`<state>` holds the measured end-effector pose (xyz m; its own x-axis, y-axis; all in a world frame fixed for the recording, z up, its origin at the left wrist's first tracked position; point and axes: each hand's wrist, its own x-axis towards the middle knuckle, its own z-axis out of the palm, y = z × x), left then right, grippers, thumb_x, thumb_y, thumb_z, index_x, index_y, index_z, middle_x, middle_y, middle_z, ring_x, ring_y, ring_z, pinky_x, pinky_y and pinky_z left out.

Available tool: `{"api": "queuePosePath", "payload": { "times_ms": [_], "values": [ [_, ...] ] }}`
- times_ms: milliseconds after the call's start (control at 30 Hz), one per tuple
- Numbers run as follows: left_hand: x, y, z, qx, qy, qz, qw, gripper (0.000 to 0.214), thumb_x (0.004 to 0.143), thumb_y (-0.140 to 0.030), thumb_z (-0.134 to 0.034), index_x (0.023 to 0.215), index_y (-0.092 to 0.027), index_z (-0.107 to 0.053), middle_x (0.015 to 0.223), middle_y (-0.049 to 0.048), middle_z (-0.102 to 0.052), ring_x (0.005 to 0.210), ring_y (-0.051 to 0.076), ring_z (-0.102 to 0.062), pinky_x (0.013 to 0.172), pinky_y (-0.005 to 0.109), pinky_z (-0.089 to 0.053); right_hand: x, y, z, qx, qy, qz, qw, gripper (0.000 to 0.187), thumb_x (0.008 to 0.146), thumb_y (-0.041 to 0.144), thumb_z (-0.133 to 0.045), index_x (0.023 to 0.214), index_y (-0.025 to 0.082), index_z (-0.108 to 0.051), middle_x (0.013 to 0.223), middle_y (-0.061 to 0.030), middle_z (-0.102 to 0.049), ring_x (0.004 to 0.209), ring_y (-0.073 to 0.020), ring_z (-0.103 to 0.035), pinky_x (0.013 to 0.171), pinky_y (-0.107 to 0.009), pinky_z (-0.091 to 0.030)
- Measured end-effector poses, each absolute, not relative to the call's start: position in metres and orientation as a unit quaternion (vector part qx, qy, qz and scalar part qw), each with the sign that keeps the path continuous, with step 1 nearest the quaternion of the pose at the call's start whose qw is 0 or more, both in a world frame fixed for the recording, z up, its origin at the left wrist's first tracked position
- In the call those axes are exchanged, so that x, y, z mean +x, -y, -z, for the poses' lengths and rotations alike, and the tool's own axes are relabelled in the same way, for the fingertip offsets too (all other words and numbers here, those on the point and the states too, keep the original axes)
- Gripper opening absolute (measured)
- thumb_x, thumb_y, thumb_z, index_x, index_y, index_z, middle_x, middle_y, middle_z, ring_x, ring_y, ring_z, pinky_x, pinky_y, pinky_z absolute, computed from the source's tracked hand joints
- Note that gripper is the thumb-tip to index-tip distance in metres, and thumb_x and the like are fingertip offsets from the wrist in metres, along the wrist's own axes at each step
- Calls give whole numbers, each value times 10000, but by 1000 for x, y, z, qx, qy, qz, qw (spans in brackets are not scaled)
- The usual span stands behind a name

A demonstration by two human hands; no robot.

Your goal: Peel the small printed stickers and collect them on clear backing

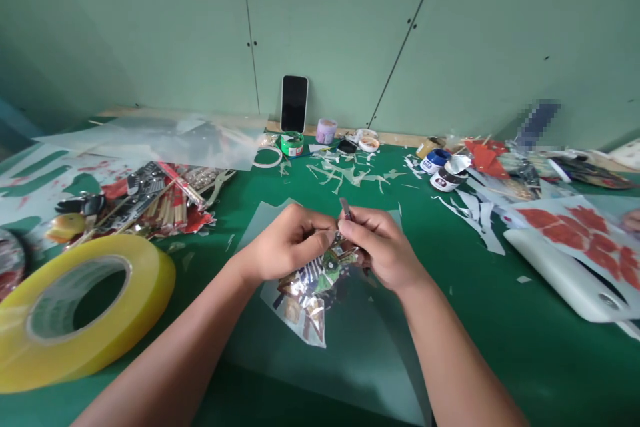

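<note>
My left hand is closed, thumb and fingers pinching the top of a shiny, clear plastic piece painted in green, white, blue and brown. Its lower end hangs toward me in a pale point. My right hand meets the left at the piece's upper edge, its fingers closed around a slim, dark, flat tool that sticks up past the thumb. The tool's kind and its lower end cannot be made out clearly. Under both hands lies a translucent plastic sheet on the green tabletop.
A large roll of yellow tape lies at left, near a heap of sticks and tools. A phone leans on the wall behind paint jars. Plastic scraps lie beyond my hands. At right are a white board and another person's hand.
</note>
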<state>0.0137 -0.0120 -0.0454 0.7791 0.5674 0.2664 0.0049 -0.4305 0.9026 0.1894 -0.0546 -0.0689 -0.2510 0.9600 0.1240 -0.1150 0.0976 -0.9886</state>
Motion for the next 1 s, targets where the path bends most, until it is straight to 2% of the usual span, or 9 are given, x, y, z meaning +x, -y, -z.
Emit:
{"api": "queuePosePath", "payload": {
  "times_ms": [133, 300, 433, 500, 533, 633, 800, 933, 1000],
  "values": [
    [13, 13, 46, 792, -146, -300, 511, 361, 901, -286, -500, 591, -184, -344, 584, -44, -258, 548, 89, -223, 495, 263, -212, 187, 56, 69, -299, 491, -661, 482, 352, 818, 454, -688, 708, 214, -455, 482, 115, -319, 377, -40, -229, 364, -180, -212],
    [15, 16, 45, 781, -129, -330, 514, 403, 906, -324, -505, 573, -190, -320, 552, -52, -255, 509, 81, -198, 471, 256, -216, 173, 60, 68, -269, 444, -689, 506, 377, 776, 444, -710, 695, 221, -417, 455, 134, -306, 348, -28, -200, 357, -168, -201],
    [15, 16, 45, 783, -135, -334, 507, 400, 899, -302, -499, 564, -196, -308, 546, -53, -247, 507, 84, -196, 473, 266, -202, 171, 58, 66, -298, 451, -641, 545, 373, 772, 429, -683, 657, 227, -392, 451, 129, -272, 355, -38, -192, 352, -182, -196],
    [14, 15, 46, 792, -138, -315, 505, 394, 908, -272, -474, 567, -199, -291, 556, -52, -226, 514, 88, -192, 487, 278, -191, 181, 55, 62, -322, 450, -586, 593, 354, 770, 360, -668, 615, 225, -379, 441, 122, -250, 363, -47, -180, 348, -188, -188],
    [13, 14, 46, 798, -137, -306, 501, 387, 911, -251, -463, 570, -200, -285, 562, -51, -218, 520, 91, -189, 496, 283, -188, 188, 53, 59, -323, 440, -536, 644, 387, 758, 315, -667, 579, 224, -336, 428, 121, -212, 363, -48, -169, 347, -188, -179],
    [12, 13, 47, 811, -143, -309, 476, 363, 904, -208, -456, 579, -200, -295, 575, -48, -226, 537, 99, -186, 512, 290, -190, 205, 48, 55, -323, 432, -460, 705, 349, 793, 379, -652, 617, 228, -392, 415, 125, -194, 364, -58, -141, 349, -195, -177],
    [13, 11, 47, 808, -181, -357, 433, 362, 914, -269, -474, 582, -194, -352, 568, -43, -289, 524, 97, -233, 504, 278, -210, 203, 43, 66, -403, 450, -449, 658, 396, 796, 453, -700, 648, 237, -402, 430, 121, -267, 363, -60, -219, 358, -215, -187],
    [13, 11, 49, 806, -199, -368, 419, 381, 940, -326, -456, 594, -184, -386, 574, -33, -345, 532, 97, -279, 510, 263, -246, 196, 41, 76, -483, 517, -349, 614, 255, 824, 454, -681, 846, 214, -596, 499, 83, -448, 402, -69, -327, 384, -218, -243],
    [13, 11, 49, 809, -207, -367, 410, 385, 944, -342, -459, 600, -182, -393, 573, -35, -347, 533, 96, -278, 508, 258, -249, 196, 41, 76, -499, 535, -329, 597, 258, 825, 449, -683, 888, 204, -634, 523, 67, -484, 414, -69, -346, 391, -221, -254]
  ]
}}
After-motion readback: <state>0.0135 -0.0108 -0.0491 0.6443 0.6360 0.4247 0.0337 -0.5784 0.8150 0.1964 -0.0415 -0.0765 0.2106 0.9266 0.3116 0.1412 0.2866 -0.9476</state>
